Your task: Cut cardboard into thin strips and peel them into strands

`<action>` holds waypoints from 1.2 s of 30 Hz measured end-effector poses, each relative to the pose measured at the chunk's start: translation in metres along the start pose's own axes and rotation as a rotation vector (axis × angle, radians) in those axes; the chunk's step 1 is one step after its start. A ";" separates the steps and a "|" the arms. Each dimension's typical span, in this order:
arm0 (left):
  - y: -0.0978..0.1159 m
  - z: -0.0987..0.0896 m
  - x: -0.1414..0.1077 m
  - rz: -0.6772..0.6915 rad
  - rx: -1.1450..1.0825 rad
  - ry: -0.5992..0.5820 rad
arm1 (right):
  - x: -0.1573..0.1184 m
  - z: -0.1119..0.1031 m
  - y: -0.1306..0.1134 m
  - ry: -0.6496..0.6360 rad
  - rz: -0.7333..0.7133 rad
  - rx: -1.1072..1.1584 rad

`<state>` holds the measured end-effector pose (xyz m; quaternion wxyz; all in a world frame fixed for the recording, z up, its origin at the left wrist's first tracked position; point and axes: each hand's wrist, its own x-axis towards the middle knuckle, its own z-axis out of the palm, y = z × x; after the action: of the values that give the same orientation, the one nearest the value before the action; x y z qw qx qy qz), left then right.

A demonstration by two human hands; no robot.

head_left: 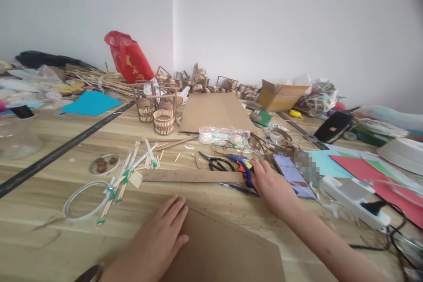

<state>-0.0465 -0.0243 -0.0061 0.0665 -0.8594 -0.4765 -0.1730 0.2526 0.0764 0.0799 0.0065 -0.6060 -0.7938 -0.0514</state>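
My left hand (163, 229) lies flat on the left edge of a brown cardboard sheet (228, 251) in front of me, its fingers stretched out. My right hand (269, 183) is closed round a blue glue gun (246, 169) with an orange trigger, its nozzle towards the left. Under the gun's handle runs a long cardboard strip (191, 176). Black-handled scissors (220, 164) lie just left of the gun. Below the strip rests a thin dark tool (236, 188), partly hidden by the gun and my hand.
Wooden sticks (132, 172), a white cable coil (71, 202) and brown balls in a ring (102, 165) lie left. Small bamboo baskets (163, 122) stand behind, near a cardboard sheet (214, 108). A phone (294, 176) and power strip (357, 202) lie right.
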 end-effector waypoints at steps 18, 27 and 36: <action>0.013 0.008 -0.001 0.070 0.224 0.210 | -0.027 -0.013 -0.113 -0.415 -0.258 -0.006; 0.013 0.003 0.000 0.070 0.220 0.159 | -0.019 -0.015 -0.120 -0.436 -0.292 -0.041; 0.011 0.004 -0.001 0.047 0.186 0.088 | -0.019 -0.003 -0.123 -0.420 -0.313 -0.058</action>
<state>-0.0368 -0.0300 -0.0094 0.1710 -0.8521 -0.4668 -0.1639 0.1391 0.0254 0.0723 -0.1838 -0.4731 -0.8600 0.0526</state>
